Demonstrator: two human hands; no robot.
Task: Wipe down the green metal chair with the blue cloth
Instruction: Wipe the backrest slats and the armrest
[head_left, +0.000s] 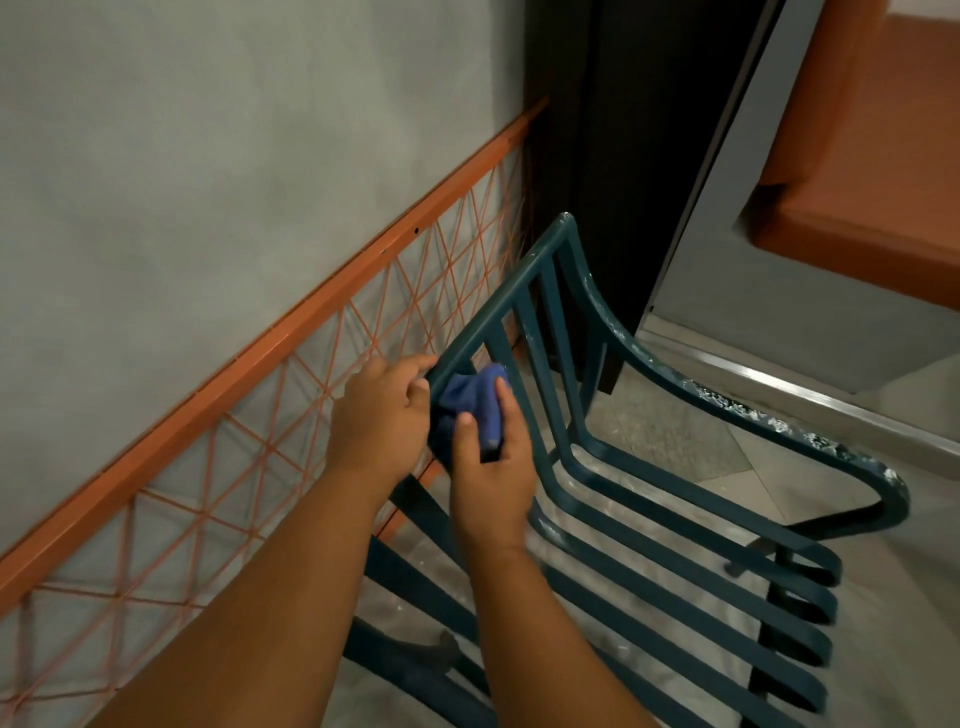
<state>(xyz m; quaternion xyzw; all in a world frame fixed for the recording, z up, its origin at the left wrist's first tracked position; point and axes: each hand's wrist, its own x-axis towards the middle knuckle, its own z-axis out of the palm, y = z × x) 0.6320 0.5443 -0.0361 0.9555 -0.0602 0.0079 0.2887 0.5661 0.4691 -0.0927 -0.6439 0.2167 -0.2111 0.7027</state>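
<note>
From the head camera, the green metal chair stands beside a grey wall with an orange lattice rail, its slatted back toward the wall and its seat slats running toward the lower right. The right hand holds the bunched blue cloth against the near corner of the backrest, where the top rail meets the outer upright; its fingers and thumb are clamped on the cloth, pinning it to the metal. The left hand sits just beside it on the wall side, fingers curled around the same corner of the frame, apparently steadying the chair.

What matters for the next stroke is the direction of the top rail: its long axis climbs away from the cloth, up and to the right toward the far corner of the backrest. The upright slats drop from it toward the seat. The right hand is the nearer to the unwiped length, so a slide along that rail seems the natural move. The far armrest shows chipped, whitish patches.
</note>
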